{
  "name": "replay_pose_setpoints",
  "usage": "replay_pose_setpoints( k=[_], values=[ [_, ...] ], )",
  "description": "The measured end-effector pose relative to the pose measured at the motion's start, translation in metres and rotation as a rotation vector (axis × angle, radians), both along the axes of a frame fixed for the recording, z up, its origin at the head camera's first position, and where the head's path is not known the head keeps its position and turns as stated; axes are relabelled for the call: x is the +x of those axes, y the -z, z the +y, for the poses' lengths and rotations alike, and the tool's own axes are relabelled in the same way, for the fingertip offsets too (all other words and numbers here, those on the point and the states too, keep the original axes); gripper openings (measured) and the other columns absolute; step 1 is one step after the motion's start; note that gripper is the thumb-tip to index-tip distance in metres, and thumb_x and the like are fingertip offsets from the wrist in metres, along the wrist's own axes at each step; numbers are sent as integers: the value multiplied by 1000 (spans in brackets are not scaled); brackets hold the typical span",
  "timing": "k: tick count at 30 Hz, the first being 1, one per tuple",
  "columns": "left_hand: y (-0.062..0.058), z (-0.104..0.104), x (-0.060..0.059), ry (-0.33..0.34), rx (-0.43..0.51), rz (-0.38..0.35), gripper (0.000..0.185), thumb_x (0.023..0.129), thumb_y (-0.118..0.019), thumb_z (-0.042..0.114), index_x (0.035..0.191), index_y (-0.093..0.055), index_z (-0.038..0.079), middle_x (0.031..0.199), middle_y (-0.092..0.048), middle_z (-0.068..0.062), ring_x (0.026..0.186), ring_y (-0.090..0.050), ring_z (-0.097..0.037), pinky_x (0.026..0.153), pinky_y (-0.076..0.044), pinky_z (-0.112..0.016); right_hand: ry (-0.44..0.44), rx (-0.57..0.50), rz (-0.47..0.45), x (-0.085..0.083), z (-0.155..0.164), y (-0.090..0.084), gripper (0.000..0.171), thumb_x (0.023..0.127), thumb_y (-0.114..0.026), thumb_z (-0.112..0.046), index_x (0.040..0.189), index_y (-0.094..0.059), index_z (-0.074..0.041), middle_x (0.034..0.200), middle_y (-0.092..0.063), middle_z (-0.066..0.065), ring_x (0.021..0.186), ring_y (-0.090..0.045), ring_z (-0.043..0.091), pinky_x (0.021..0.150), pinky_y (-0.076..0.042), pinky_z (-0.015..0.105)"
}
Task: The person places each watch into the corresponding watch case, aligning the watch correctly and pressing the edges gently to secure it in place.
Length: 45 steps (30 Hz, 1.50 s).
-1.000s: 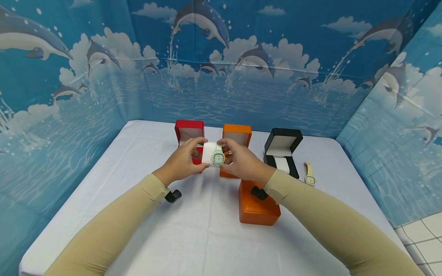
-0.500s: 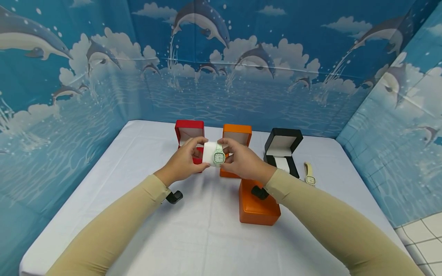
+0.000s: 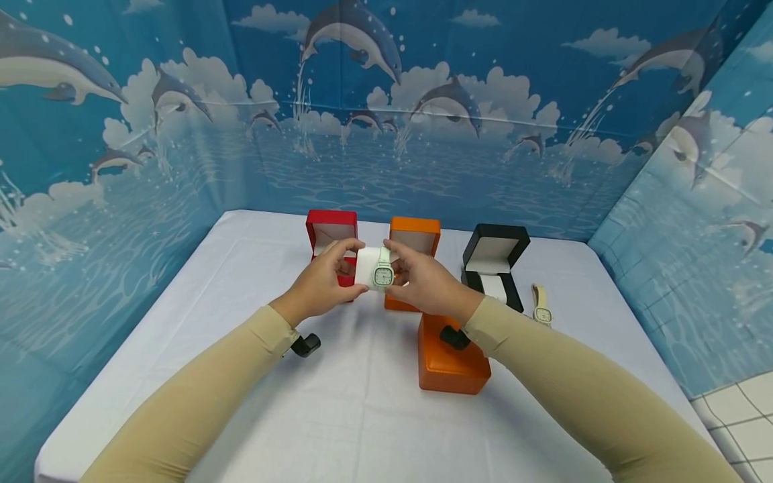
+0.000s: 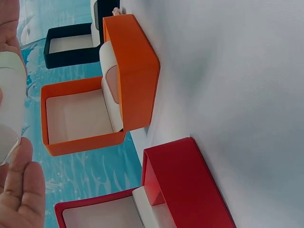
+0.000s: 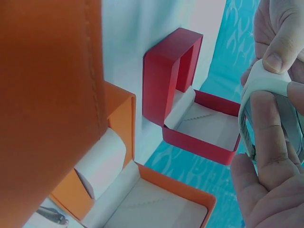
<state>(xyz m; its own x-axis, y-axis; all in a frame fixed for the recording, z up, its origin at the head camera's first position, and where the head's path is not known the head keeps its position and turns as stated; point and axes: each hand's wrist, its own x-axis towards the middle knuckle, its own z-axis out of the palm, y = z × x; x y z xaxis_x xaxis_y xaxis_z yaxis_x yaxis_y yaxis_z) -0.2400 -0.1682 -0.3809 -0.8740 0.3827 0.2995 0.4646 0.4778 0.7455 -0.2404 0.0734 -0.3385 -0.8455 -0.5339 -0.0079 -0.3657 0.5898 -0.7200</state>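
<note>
Dolphin-print blue walls surround our white worktop (image 3: pixel 241 376). We hold a white cushion (image 3: pixel 365 268) with a pale green watch (image 3: pixel 383 274) wrapped round it, raised above the worktop in front of the open red box (image 3: pixel 329 235) and orange box (image 3: pixel 413 238). Our left hand (image 3: pixel 317 285) pinches its left end, our right hand (image 3: pixel 423 282) curls round the watch side; the cushion's long axis runs across between them.

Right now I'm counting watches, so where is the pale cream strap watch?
In the head view, the pale cream strap watch lies on the white table at far right, just right of the open black box.
</note>
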Motion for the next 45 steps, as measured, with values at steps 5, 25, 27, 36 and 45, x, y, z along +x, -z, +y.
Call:
replay_pose_setpoints(
  k=[5, 25, 27, 36, 45],
  values=[
    [0, -1, 0, 7, 15, -10, 75, 88, -87, 16, 150, -46, 15, 143, -52, -7, 109, -70, -23, 78, -66, -34, -10, 15, 10, 1, 2, -1, 92, 96, -77, -10, 169, -22, -15, 128, -71, 11, 103, -73, 18, 95, -62, 35],
    [-6, 2, 2, 48, 163, -156, 74, 88, -86, 9, 149, -45, 14, 145, -53, -7, 99, -75, -24, 71, -66, -38, -33, 61, 31, -1, 2, -4, 97, 96, -76, -7, 170, -15, -17, 119, -77, 8, 100, -71, 16, 94, -61, 35],
    [-5, 2, 1, 48, 163, -166, 73, 88, -86, 10, 149, -45, 15, 145, -53, -6, 97, -75, -23, 70, -66, -38, -37, 52, 23, -1, 2, -4, 97, 96, -76, -7, 170, -15, -17, 118, -78, 8, 100, -71, 16, 94, -61, 35],
    [-5, 3, 1, 28, 160, -159, 74, 88, -86, 11, 150, -45, 13, 146, -53, -6, 94, -75, -23, 69, -66, -37, -28, 36, 13, 0, 3, -6, 97, 97, -76, -9, 171, -14, -18, 115, -79, 4, 110, -70, 17, 97, -60, 38],
    [-6, 4, 1, 34, 139, -72, 75, 89, -85, 10, 151, -44, 10, 145, -52, -8, 101, -74, -23, 82, -66, -37, -15, 27, 39, 3, 3, -7, 98, 96, -76, -7, 171, -14, -20, 115, -78, 5, 112, -69, 20, 84, -62, 32]
  ],
)
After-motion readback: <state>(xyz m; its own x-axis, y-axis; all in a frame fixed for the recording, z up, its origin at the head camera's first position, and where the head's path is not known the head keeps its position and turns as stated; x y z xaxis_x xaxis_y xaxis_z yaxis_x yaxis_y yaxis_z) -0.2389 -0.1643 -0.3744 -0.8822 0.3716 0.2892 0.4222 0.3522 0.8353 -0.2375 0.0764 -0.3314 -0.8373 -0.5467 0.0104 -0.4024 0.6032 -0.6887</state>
